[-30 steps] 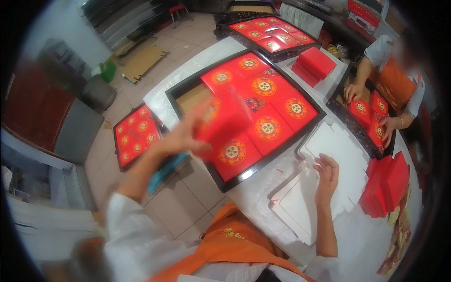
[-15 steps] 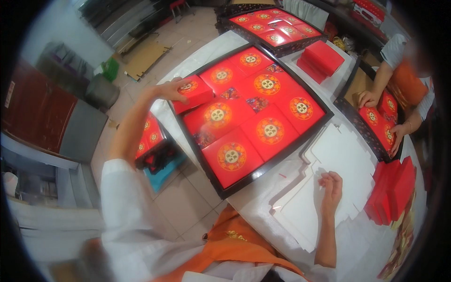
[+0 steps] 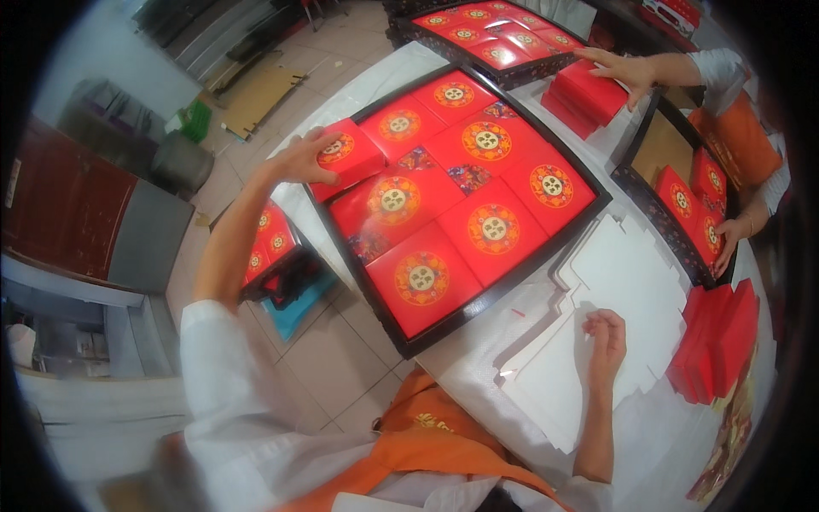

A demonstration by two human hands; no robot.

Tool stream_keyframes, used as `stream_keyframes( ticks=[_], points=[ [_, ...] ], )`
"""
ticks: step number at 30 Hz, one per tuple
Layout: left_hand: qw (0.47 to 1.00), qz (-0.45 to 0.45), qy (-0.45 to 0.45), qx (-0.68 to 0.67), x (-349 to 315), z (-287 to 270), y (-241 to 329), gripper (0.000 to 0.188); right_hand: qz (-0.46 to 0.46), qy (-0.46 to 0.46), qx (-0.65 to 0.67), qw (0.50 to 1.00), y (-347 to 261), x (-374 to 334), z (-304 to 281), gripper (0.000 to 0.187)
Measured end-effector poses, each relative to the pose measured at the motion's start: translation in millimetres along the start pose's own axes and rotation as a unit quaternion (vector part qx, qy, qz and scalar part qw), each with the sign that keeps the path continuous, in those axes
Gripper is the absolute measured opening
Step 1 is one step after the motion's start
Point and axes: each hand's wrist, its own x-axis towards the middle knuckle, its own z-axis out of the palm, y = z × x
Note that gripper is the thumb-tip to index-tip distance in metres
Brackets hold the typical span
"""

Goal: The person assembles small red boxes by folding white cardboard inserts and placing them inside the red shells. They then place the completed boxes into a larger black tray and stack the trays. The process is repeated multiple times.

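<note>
Red boxes with gold round patterns fill a big black tray (image 3: 490, 299) that sits on the white table (image 3: 478, 363), in the middle of the view. The left hand (image 3: 299, 160) reaches out to about ten o'clock and its fingers curl over the small red box (image 3: 345, 155) at the tray's far left corner, pressing on its edge. That box sits tilted a little, partly over the tray's rim. Just beside it, at four o'clock from it, lies a bigger red box (image 3: 394, 201), and more boxes fill the tray around it. The right hand (image 3: 604, 340) is down at about five o'clock. It rests on a stack of flat white cardboard pieces (image 3: 597, 341) with its fingers bent loosely, holding nothing. At three o'clock from that hand stands a pile of red flat packs (image 3: 721, 341) near the table edge. At one o'clock another person's hand (image 3: 621, 68) lies open on a stack of red boxes (image 3: 584, 90). That person's other hand (image 3: 727, 235) touches a second black tray (image 3: 657, 213) at three o'clock, which has some red boxes in it. A third full tray (image 3: 486, 38) sits at twelve o'clock. On the tiled floor, at nine o'clock under the left arm, is one more tray of red boxes (image 3: 269, 247).
</note>
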Motion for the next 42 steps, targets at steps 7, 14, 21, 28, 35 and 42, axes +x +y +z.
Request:
stream_keyframes(
  ticks=[7,14,21,28,35,42],
  points=[
    [0.999,-0.008,-0.007,0.039,-4,8,17,0.09,0.007,0.0,0.005,1.0,0,0,0,0.016],
    [0.996,0.021,0.081,-0.039,-2,24,10,0.085,0.017,0.006,-0.002,1.0,0,-1,2,0.015],
    [0.98,0.02,0.183,-0.074,-1,47,2,0.085,0.012,0.006,-0.017,1.0,2,0,1,0.014],
    [0.968,-0.013,0.235,-0.086,3,96,1,0.085,0.0,-0.008,-0.027,1.0,1,-2,5,0.012],
    [0.991,-0.054,0.118,0.022,-3,94,21,0.07,-0.009,0.004,-0.016,1.0,4,-6,3,0.012],
    [0.988,-0.066,0.14,0.006,-2,90,29,0.066,-0.004,-0.013,-0.009,1.0,-7,-3,7,0.015]
  ],
)
